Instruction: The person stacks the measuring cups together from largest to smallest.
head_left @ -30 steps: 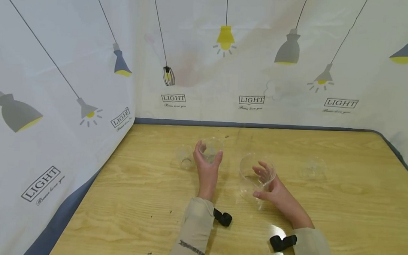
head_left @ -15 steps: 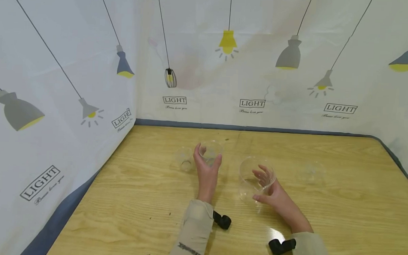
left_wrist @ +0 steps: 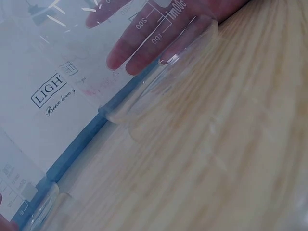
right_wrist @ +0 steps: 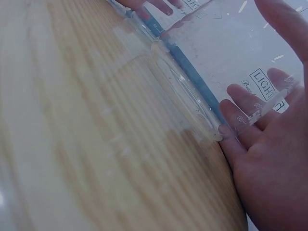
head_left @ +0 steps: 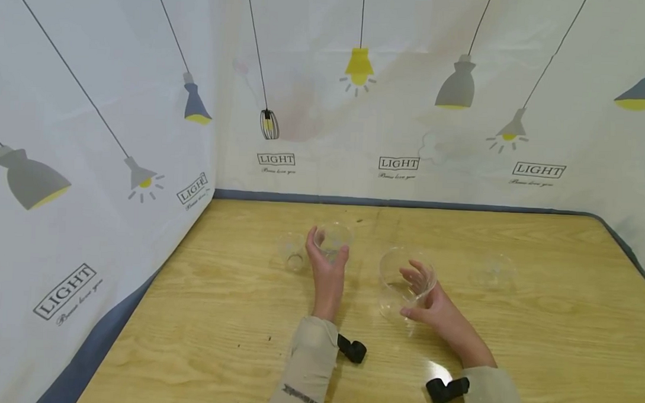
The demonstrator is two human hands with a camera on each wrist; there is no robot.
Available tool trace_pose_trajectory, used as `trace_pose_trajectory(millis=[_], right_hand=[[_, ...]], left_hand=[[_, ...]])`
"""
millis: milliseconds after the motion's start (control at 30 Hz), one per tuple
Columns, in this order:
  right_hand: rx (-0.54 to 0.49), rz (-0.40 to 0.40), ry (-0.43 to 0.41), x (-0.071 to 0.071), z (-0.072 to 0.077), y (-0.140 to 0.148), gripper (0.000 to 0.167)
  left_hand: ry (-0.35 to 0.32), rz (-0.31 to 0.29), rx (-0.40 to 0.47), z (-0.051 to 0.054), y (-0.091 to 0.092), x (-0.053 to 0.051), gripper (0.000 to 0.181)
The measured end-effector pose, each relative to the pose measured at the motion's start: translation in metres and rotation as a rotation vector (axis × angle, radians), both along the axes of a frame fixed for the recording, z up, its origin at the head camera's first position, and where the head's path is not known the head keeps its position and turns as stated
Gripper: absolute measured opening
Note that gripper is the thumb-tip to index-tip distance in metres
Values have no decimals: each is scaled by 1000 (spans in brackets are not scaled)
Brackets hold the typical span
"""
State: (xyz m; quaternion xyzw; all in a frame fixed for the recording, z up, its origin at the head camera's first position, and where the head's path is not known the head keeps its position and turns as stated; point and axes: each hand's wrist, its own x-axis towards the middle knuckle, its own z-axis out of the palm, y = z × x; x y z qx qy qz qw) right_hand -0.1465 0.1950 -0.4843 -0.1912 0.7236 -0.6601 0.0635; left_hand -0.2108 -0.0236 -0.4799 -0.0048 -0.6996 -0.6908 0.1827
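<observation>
- At mid-frame, the left hand (head_left: 328, 267) grasps the small beaker (head_left: 336, 236).
- Right of centre, the right hand (head_left: 435, 303) grips the big beaker (head_left: 396, 284), upright on the table (head_left: 233, 305).
- Beyond each hand, one clear vessel: left vessel (head_left: 293, 247), right vessel (head_left: 494, 270).

Four clear vessels (head_left: 393, 281), two hands (head_left: 328, 273)

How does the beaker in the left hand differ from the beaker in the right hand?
The left beaker looks smaller; the right beaker larger. The left beaker stands farther back, the right beaker farther forward. The left hand grips the left beaker from the near side; the right hand grips the right beaker from its right side. Both are clear and upright.
</observation>
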Motion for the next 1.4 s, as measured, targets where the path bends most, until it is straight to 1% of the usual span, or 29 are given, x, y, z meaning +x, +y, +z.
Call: trace_pose_trajectory(millis=[167,433,633,733,833,900,1067,1167,1233,1267,1400], right_hand=[[-28,-4,14,1,-1,-1,86],[-35,1,48,0,1,-3,86],[-52,21,50,-2,0,-3,86],[-49,12,40,-1,0,-3,87],[-37,-4,26,0,0,-3,86],[-28,-8,17,1,0,-3,86],[-24,3,3,1,1,-2,86],[-19,-1,5,1,2,-2,86],[-16,-3,12,1,3,-2,86],[-13,-5,13,1,3,-2,86],[-15,-7,19,1,1,-2,85]], left_hand=[[-21,-9,14,-1,0,1,66],[21,-8,7,-2,-1,-1,65],[32,-15,23,-3,-1,-1,63],[40,-23,29,-2,-2,-1,61],[33,-36,28,-1,-2,-1,59],[17,-45,36,0,-3,0,58],[-15,-63,58,1,-4,0,57],[-11,-56,53,2,-4,0,57],[4,-50,50,1,-4,0,57],[4,-51,53,4,-3,1,57],[4,-59,66,4,-3,1,57]])
